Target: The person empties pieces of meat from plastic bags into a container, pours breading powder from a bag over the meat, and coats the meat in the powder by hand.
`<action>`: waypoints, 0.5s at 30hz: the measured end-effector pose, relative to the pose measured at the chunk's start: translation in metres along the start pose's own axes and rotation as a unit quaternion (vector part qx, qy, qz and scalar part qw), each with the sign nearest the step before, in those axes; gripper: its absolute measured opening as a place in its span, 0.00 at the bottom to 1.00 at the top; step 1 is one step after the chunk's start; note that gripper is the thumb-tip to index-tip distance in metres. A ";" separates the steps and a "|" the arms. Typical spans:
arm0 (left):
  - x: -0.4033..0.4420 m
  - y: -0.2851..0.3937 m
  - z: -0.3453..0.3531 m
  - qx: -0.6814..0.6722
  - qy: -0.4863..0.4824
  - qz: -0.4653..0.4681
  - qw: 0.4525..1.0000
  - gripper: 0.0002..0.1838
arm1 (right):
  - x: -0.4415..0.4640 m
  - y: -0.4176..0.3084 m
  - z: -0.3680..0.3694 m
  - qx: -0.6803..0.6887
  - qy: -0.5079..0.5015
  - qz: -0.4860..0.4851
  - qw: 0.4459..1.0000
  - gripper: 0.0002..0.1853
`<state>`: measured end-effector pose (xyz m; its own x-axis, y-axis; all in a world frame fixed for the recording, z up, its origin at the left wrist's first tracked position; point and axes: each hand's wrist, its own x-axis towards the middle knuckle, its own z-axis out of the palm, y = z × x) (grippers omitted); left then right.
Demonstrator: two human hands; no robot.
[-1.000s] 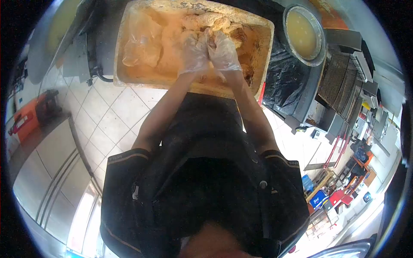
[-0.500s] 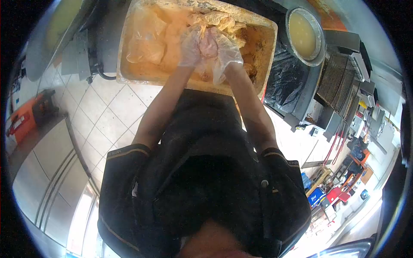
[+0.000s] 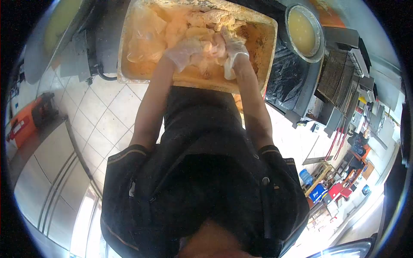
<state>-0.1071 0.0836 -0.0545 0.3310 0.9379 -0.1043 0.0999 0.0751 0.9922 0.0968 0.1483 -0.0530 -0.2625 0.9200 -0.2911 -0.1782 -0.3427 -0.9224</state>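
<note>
Both my hands are in thin clear plastic gloves, over a large tub [image 3: 198, 87] of orange breading flour [image 3: 176, 32]. A pale pink piece of raw meat, seemingly chicken [image 3: 218, 46], sits between them. My right hand [image 3: 234, 46] is closed around the right side of this piece. My left hand [image 3: 189, 50] is at its left, low over the flour, and its fingers are smeared by motion and flour. Several flour-coated pieces [image 3: 219, 18] lie heaped behind my hands. A clear plastic bag [image 3: 146, 38] rests in the tub's left side.
Right of the tub stands a round metal bowl [image 3: 303, 32] of cloudy yellowish liquid, beside black plastic sheeting [image 3: 286, 77]. Wire fryer baskets [image 3: 335, 81] are farther right. A tiled floor [image 3: 105, 105] shows below, and an orange object [image 3: 30, 120] is at the far left.
My hands have moved apart, the left one leftward and the right one slightly rightward. The meat piece has shifted right and shows more between them.
</note>
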 end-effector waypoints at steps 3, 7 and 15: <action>-0.016 0.077 -0.007 -0.339 0.011 -0.186 0.922 0.22 | -0.018 -0.038 0.020 0.041 -0.081 0.031 0.995 0.26; -0.013 0.083 -0.009 -0.341 0.056 -0.229 0.910 0.22 | -0.026 -0.063 0.024 0.055 -0.162 0.051 0.984 0.28; 0.003 0.067 -0.011 -0.192 0.082 -0.229 0.951 0.19 | -0.040 -0.069 0.037 0.057 -0.218 0.057 0.973 0.34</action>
<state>-0.1100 0.0951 0.0123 0.1808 0.8147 -0.5510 -0.1612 0.5772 0.8005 0.0845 0.1283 0.0317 -0.6595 0.7153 -0.2312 -0.2219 -0.4791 -0.8492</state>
